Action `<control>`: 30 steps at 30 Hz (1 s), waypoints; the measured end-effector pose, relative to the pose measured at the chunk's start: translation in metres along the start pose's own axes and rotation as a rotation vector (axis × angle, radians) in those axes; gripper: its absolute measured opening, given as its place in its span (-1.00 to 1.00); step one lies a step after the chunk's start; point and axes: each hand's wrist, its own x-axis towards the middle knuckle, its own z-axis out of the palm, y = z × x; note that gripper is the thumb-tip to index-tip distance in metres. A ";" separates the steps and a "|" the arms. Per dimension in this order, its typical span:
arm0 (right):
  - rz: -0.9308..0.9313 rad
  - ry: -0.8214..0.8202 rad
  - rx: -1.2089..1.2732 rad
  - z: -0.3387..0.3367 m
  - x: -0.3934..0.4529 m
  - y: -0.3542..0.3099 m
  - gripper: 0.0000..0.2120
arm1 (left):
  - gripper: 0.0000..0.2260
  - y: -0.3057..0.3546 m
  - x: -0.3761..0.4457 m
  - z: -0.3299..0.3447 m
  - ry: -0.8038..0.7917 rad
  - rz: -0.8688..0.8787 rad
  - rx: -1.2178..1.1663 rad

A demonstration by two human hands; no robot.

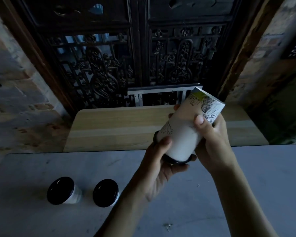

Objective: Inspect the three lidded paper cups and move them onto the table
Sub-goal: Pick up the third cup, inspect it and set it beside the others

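Two bare hands hold one tall white paper cup (pixel 186 132) printed with black line drawings, tipped over so that its black plastic lid (pixel 176 161) points down towards the person and its base (pixel 210 98) points up and away. The left hand (pixel 158 168) cups the lid end from below, its thumb laid across the white wall and its fingers curled under the lid's rim. The right hand (pixel 212 142) wraps the upper half of the cup, thumb pressed flat on the near side and fingers closed round the far side by the drawings. The cup is in the air above the far edge of the grey table (pixel 212 202), touching nothing but the hands. What is inside cannot be told, since the lid is shut and the wall is opaque.

Well to the left, on the grey table top, stand two more white paper cups, both upright with black lids on: the left cup (pixel 61 190) and the right cup (pixel 106 192), near each other but apart. Their contents are hidden likewise.

Beyond the table lies a pale wooden bench top (pixel 113 127), and behind it a dark carved wooden screen (pixel 99 69), perhaps a pair of doors, though the light is too dim to be sure. Rough brick walls (pixel 15 93) flank it.
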 end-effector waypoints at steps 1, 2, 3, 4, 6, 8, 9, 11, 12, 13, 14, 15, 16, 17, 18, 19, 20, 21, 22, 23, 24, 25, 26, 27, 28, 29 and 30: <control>0.004 -0.034 0.003 -0.001 0.000 -0.002 -0.35 | -0.28 0.001 0.000 -0.002 -0.041 -0.023 -0.018; 0.012 -0.054 0.006 -0.002 0.001 -0.003 -0.37 | -0.35 0.002 0.000 -0.003 -0.063 -0.034 -0.035; 0.023 -0.058 0.009 -0.001 0.002 -0.003 -0.36 | -0.36 0.003 0.001 -0.003 -0.065 -0.038 -0.043; 0.034 -0.045 0.011 -0.001 0.002 -0.003 -0.32 | -0.31 0.003 0.001 -0.002 -0.050 -0.037 -0.041; 0.030 0.007 0.001 -0.001 0.003 0.001 -0.31 | -0.19 0.003 0.001 0.001 0.005 -0.007 -0.018; 0.006 0.075 -0.027 -0.001 0.004 0.006 -0.37 | -0.14 0.001 0.003 0.004 0.064 0.070 0.038; -0.003 0.110 -0.045 -0.001 0.004 0.008 -0.39 | -0.16 0.000 0.004 0.004 0.099 0.117 0.084; -0.015 0.168 -0.062 0.001 0.003 0.012 -0.37 | -0.21 -0.002 0.005 0.003 0.166 0.193 0.193; -0.020 0.190 -0.060 0.004 0.002 0.013 -0.35 | -0.19 -0.003 0.005 0.003 0.184 0.211 0.230; -0.026 0.205 -0.058 0.007 0.000 0.013 -0.30 | -0.16 -0.003 0.004 0.002 0.193 0.215 0.244; -0.031 0.211 -0.059 0.009 0.000 0.013 -0.25 | -0.16 -0.003 0.003 0.002 0.195 0.211 0.237; -0.034 0.206 -0.057 0.010 -0.001 0.012 -0.21 | -0.20 -0.002 0.002 0.002 0.182 0.205 0.218; -0.034 0.189 -0.048 0.009 -0.001 0.011 -0.19 | -0.25 -0.001 0.002 0.001 0.166 0.192 0.192; -0.025 0.159 -0.032 0.007 -0.001 0.010 -0.18 | -0.30 0.000 0.001 0.001 0.147 0.167 0.166; -0.011 0.121 -0.015 0.004 0.000 0.009 -0.17 | -0.34 0.003 0.001 0.002 0.132 0.132 0.140; 0.004 0.078 0.001 0.002 0.001 0.006 -0.18 | -0.37 0.004 0.001 0.002 0.110 0.100 0.116; 0.016 0.033 0.014 0.000 0.001 0.004 -0.21 | -0.40 0.006 0.000 0.002 0.084 0.071 0.092; 0.022 -0.009 0.020 -0.002 0.002 0.001 -0.26 | -0.47 0.007 -0.001 0.002 0.056 0.043 0.075; 0.025 -0.044 0.020 -0.003 0.002 -0.001 -0.32 | -0.57 0.010 -0.003 0.003 0.031 0.013 0.054; 0.026 -0.076 0.012 -0.004 0.002 -0.003 -0.38 | -0.68 0.010 -0.003 0.002 0.007 -0.015 0.027; 0.027 -0.099 0.006 -0.004 0.003 -0.004 -0.40 | -0.75 0.011 -0.004 0.001 -0.006 -0.047 -0.005; 0.030 -0.103 0.004 -0.003 0.003 -0.005 -0.37 | -0.76 0.012 -0.004 0.000 -0.005 -0.075 -0.024; 0.036 -0.091 0.011 -0.003 0.003 -0.004 -0.32 | -0.75 0.013 -0.004 0.000 0.004 -0.093 -0.029; 0.041 -0.068 0.021 -0.003 0.002 -0.003 -0.26 | -0.72 0.011 -0.002 -0.001 0.012 -0.100 -0.019; 0.041 -0.041 0.024 -0.003 0.002 -0.001 -0.21 | -0.70 0.010 -0.001 -0.001 0.020 -0.101 -0.001; 0.039 -0.014 0.017 -0.003 0.001 0.001 -0.20 | -0.68 0.009 0.000 0.000 0.031 -0.090 0.022; 0.029 0.014 0.002 -0.002 0.001 0.004 -0.25 | -0.65 0.009 -0.001 0.003 0.046 -0.068 0.044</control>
